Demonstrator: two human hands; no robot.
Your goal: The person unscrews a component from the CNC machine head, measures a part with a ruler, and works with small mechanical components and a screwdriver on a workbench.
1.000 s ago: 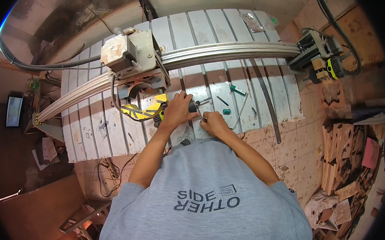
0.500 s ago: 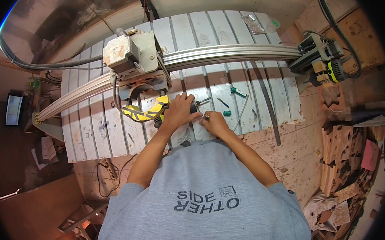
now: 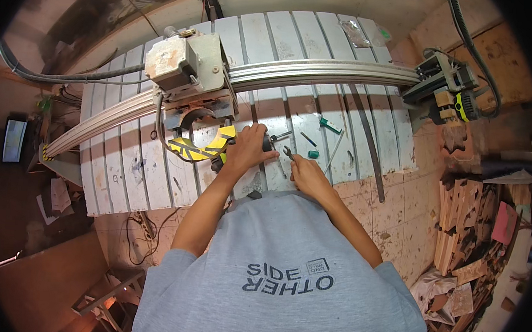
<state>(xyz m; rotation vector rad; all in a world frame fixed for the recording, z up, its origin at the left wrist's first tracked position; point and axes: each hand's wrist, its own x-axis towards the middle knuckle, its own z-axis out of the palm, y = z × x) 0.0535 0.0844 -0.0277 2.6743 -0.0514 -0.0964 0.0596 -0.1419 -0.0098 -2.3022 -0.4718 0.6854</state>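
Note:
My left hand (image 3: 249,147) is wrapped over a black and yellow-green power tool (image 3: 268,144) lying on its side on the slatted machine bed. Much of its body is hidden under that hand. A thin metal shaft (image 3: 282,136) sticks out of its end toward the right. My right hand (image 3: 310,174), fingers closed, grips a small open-end wrench (image 3: 288,153). The wrench's jaws point up toward the tool, a short gap away. Just right of them lie a small green cap (image 3: 313,154), a thin dark rod (image 3: 308,139) and a green case (image 3: 330,126).
A metal gantry rail (image 3: 322,67) spans the grey slatted bed (image 3: 123,174). Its carriage carries a yellow-and-black striped ring mount (image 3: 200,151) close to my left hand. A long dark strip (image 3: 369,145) overhangs the bed's near edge. Wood scraps (image 3: 453,219) are piled at the right.
My right hand has drawn back from the power tool, slightly right and nearer to me. The wrench in it now shows clearly. My left hand stays on the tool.

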